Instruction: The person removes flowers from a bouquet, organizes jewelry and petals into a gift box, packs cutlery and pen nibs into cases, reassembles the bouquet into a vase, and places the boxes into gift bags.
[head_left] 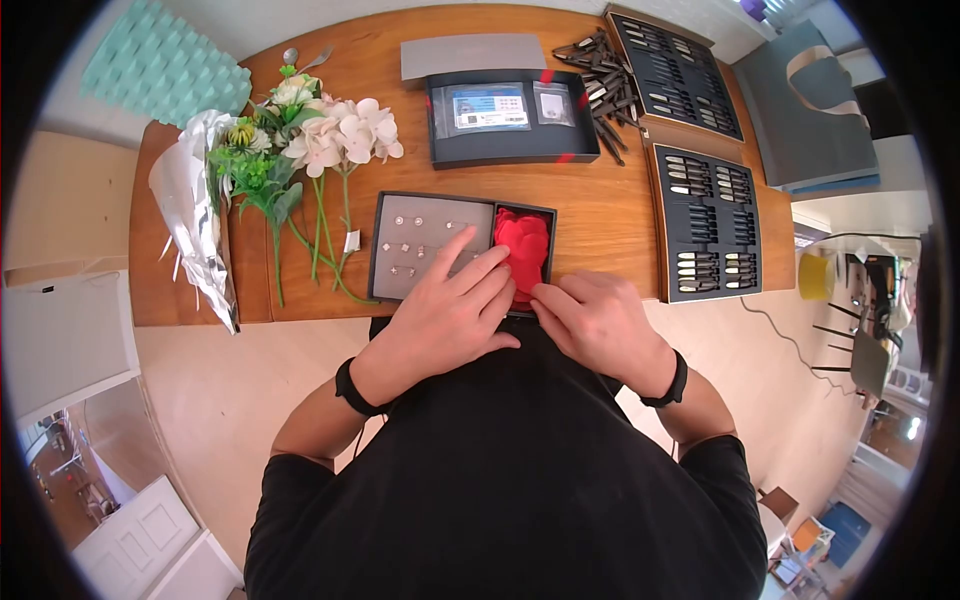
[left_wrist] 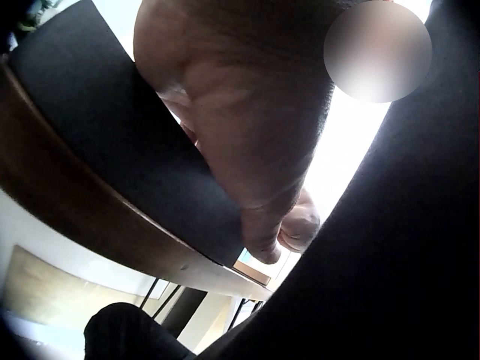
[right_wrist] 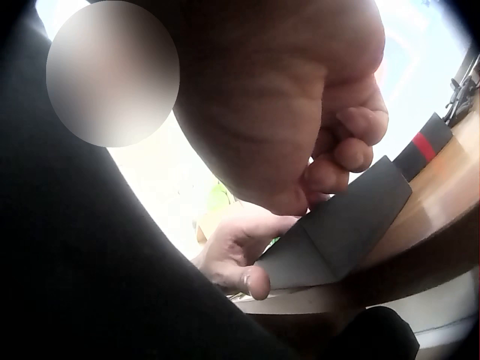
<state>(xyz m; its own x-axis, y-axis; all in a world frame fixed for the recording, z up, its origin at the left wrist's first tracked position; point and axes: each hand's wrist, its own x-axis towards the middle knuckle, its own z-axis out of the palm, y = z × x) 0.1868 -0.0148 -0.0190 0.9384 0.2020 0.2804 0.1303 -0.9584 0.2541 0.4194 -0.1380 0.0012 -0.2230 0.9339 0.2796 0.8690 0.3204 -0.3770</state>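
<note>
In the head view, a shallow black box (head_left: 376,250) lies at the table's near edge. Its left part has a grey pad (head_left: 402,207) with several small shiny pieces; red petal-shaped material (head_left: 524,240) fills the right compartment. My left hand (head_left: 440,315) reaches over the pad with fingers extended, fingertips touching the left side of the red material. At the compartment's near right corner, my right hand (head_left: 605,325) has curled fingers, its thumb and index finger closed on the edge of the red material. The right wrist view shows its curled fingers above the box's grey side (right_wrist: 337,225); fingertip contact is partly hidden.
Behind lies an open black box (head_left: 515,150) with packets. Flowers (head_left: 340,135) and silver foil (head_left: 190,190) are at left. At right are two trays (head_left: 700,290) of dark pieces, loose dark pieces (head_left: 610,90) and a grey bag (head_left: 810,120).
</note>
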